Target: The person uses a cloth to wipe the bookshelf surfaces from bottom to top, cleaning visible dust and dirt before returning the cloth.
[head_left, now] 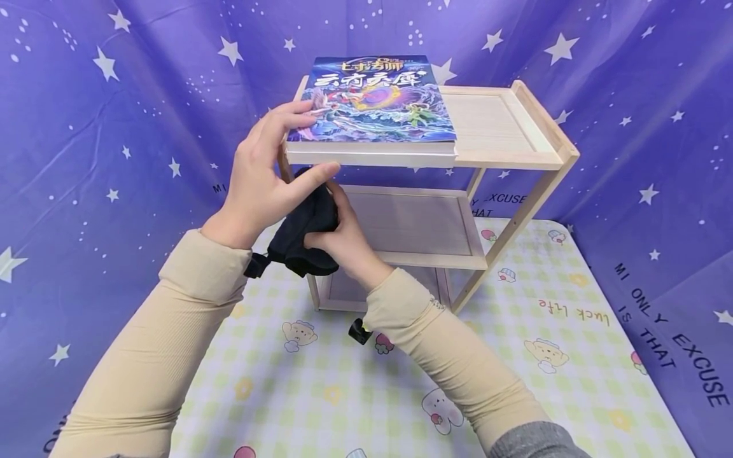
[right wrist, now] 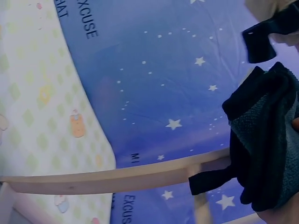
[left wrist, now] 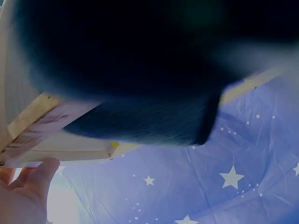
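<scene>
My right hand [head_left: 352, 245] grips a bundle of folded dark cloth [head_left: 309, 222] in front of the left side of the wooden rack. In the right wrist view the cloth [right wrist: 266, 140] shows a fuzzy blue-grey surface, black edging and a short black tab. My left hand [head_left: 260, 172] is at the left side of a thick book [head_left: 378, 108], its fingers extended over the cover and its thumb stretched below the front edge. The book, with a colourful blue cover, lies flat on the rack's top. In the left wrist view the cloth [left wrist: 149, 116] hides much of the scene.
The three-tier wooden rack [head_left: 555, 159] stands on a green-and-white checked cloth [head_left: 515, 394] with cartoon prints. Purple star-patterned curtains [head_left: 630, 152] surround the back and sides. A small black piece [head_left: 359, 331] shows under the right cuff.
</scene>
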Demonstrator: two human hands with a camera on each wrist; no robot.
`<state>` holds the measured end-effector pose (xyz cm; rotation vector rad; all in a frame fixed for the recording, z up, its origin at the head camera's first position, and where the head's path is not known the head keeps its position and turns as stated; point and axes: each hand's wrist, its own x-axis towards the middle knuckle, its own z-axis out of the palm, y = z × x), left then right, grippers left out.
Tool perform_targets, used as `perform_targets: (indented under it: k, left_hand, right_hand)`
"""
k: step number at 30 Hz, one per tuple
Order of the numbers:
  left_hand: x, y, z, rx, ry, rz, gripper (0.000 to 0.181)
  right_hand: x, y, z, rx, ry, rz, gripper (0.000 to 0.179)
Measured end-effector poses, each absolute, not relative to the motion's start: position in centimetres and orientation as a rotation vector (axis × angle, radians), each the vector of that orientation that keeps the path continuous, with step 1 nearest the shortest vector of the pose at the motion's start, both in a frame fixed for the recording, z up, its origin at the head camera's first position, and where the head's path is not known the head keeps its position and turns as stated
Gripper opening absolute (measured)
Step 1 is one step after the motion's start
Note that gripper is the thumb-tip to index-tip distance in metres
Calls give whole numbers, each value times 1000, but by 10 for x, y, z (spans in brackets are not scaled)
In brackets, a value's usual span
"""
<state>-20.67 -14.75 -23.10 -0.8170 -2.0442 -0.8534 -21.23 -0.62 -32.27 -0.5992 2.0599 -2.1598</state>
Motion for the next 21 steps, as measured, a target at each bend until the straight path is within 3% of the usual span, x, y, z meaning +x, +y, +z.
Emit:
perform_targets:
  k: [13, 21]
  left_hand:
    - [-207, -146, -233, -783, -2046, -850, 53]
    - [-207, -146, -233, -796, -2023, -858, 54]
  right_hand:
    - [-212, -2, -286, -650, 2092, -2180, 65]
    - [-210, -1, -279, -643, 2110, -2152, 64]
